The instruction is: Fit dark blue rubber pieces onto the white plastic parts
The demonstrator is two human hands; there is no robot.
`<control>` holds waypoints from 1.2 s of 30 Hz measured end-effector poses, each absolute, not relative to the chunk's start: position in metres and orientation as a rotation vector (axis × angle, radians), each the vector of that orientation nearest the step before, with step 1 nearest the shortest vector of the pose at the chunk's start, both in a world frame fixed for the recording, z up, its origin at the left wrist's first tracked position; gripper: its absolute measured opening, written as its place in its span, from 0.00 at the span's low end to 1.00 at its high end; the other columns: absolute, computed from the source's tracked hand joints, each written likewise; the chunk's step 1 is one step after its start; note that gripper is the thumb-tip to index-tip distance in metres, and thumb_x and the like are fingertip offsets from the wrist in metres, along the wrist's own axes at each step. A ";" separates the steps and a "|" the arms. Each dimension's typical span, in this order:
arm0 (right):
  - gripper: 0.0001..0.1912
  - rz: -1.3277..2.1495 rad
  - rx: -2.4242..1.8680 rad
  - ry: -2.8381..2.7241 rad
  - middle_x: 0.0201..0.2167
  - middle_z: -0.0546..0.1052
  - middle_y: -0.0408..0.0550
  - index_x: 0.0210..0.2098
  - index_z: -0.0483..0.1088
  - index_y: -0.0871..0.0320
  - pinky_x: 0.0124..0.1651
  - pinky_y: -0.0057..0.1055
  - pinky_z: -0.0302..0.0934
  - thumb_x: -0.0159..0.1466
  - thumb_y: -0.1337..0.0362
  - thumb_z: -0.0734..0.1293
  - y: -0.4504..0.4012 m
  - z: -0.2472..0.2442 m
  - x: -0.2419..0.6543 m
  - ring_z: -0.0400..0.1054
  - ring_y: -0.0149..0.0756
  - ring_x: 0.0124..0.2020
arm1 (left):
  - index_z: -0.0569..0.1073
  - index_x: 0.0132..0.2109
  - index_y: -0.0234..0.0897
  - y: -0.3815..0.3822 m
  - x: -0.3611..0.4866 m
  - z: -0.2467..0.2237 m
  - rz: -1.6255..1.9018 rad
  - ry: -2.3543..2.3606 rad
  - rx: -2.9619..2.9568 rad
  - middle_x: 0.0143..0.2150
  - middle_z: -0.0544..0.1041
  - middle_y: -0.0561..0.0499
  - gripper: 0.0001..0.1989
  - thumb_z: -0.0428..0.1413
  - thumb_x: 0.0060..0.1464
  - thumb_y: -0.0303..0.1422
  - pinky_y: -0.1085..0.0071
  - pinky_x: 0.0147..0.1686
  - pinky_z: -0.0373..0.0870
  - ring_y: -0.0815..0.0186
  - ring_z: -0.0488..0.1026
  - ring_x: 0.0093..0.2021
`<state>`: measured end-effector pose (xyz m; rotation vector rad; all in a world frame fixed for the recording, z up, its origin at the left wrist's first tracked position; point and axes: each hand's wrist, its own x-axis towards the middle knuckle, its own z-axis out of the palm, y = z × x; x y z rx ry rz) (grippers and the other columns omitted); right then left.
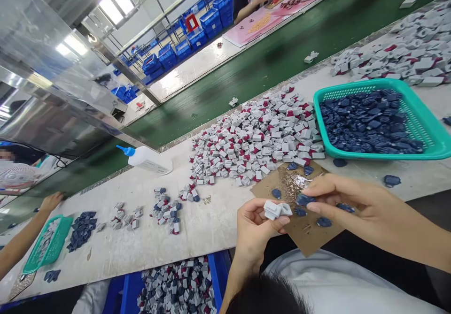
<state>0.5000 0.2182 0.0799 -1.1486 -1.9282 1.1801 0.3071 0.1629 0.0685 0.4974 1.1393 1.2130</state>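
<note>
Clock face laid flat on my view. My left hand [255, 227] pinches a pale gray block [272, 210] between thumb and fingers; block at 1 o'clock from that hand's middle. My right hand [347, 203] pinches a dark blue piece [303, 200] between thumb and forefinger, at 9 o'clock from it. Small gap showing between the two parts. Brown card [308, 241] underneath, more blue pieces scattered over it.

Whitish surface [211, 225], scuffed. Heap of gray blocks [253, 138] at 12 o'clock from my left hand; bottle [151, 160] at 10; blue bin [218, 276] of blocks at 8, below the edge. Green basket [324, 131] of blue pieces at 1 from my right hand. Beyond the surface, a green belt [197, 107]; blue crates [211, 21] near 12 o'clock in the room. A co-worker's arm [24, 239] reaches in at 8.

Blocks: matte, squared, stepped, some heaped ones bearing dark red. Blue pieces: flat, faceted, faintly glossy. Basket walls perforated. Card carries a shiny, speckled patch.
</note>
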 end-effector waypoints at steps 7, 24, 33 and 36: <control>0.11 1.171 -1.040 -2.069 0.26 0.74 0.42 0.38 0.73 0.50 0.28 0.29 0.61 0.67 0.51 0.64 0.216 0.086 0.493 0.69 0.32 0.26 | 0.78 0.27 0.34 0.166 0.312 0.078 1.219 1.102 0.469 0.23 0.78 0.53 0.18 0.75 0.26 0.30 0.81 0.20 0.70 0.73 0.71 0.23; 0.11 1.485 -0.827 -2.185 0.25 0.73 0.41 0.31 0.68 0.56 0.27 0.24 0.55 0.67 0.58 0.63 0.228 0.084 0.493 0.63 0.27 0.24 | 0.80 0.30 0.35 0.159 0.305 0.071 1.184 1.252 0.974 0.29 0.78 0.51 0.09 0.70 0.39 0.27 0.80 0.29 0.73 0.72 0.75 0.28; 0.09 1.762 -0.865 -2.183 0.22 0.71 0.41 0.35 0.70 0.56 0.27 0.25 0.57 0.63 0.57 0.64 0.221 0.073 0.470 0.64 0.30 0.24 | 0.79 0.30 0.35 0.138 0.289 0.054 1.027 1.382 0.837 0.29 0.81 0.47 0.13 0.71 0.37 0.35 0.73 0.33 0.74 0.64 0.78 0.30; 0.15 1.488 -0.968 -2.232 0.29 0.76 0.45 0.43 0.73 0.52 0.31 0.29 0.63 0.63 0.51 0.64 0.244 0.071 0.491 0.69 0.34 0.27 | 0.78 0.31 0.38 0.104 0.241 0.072 1.216 1.805 0.651 0.33 0.82 0.47 0.14 0.72 0.37 0.36 0.68 0.38 0.76 0.60 0.80 0.35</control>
